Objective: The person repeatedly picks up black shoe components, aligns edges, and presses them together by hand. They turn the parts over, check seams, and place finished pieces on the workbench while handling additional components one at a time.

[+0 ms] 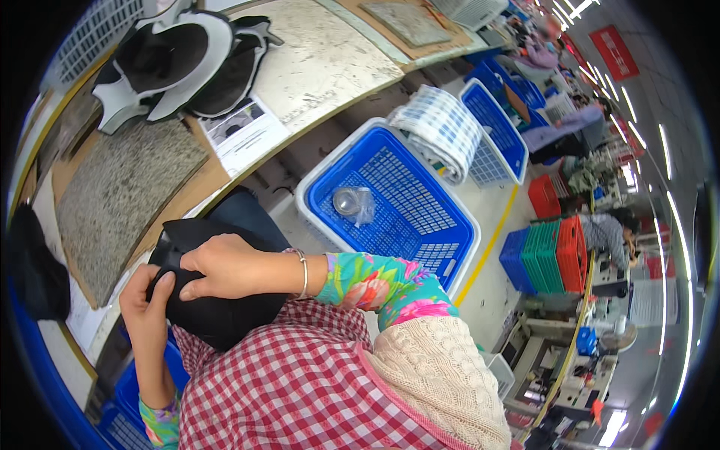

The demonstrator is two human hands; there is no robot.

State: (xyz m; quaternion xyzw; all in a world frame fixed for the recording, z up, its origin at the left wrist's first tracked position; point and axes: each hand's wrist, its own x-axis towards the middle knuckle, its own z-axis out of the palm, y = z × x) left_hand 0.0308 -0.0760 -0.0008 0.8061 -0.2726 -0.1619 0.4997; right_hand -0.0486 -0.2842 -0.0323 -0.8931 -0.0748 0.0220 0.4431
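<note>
A piece of black fabric (pixel 232 319) lies over my lap, its upper edge raised toward the bench. My left hand (pixel 146 300) pinches that edge between thumb and fingers. Close beside it my right hand (pixel 223 266), a bangle at the wrist, has its fingers curled down onto the same black fabric. The thumbs are near each other. The right fingertips are partly hidden, and I cannot make out any small part between them. On the bench in front sit stacked black cut pieces (pixel 169 56) with pale grey curved borders.
A speckled grey slab (pixel 127 199) and a printed sheet (pixel 244 135) lie on the bench. Another black item (pixel 37 266) hangs at the left edge. To the right stands a blue basket (pixel 397 195) holding a clear plastic bag, beside a folded checked cloth (pixel 442 124). Stacked crates (pixel 541 255) stand farther off.
</note>
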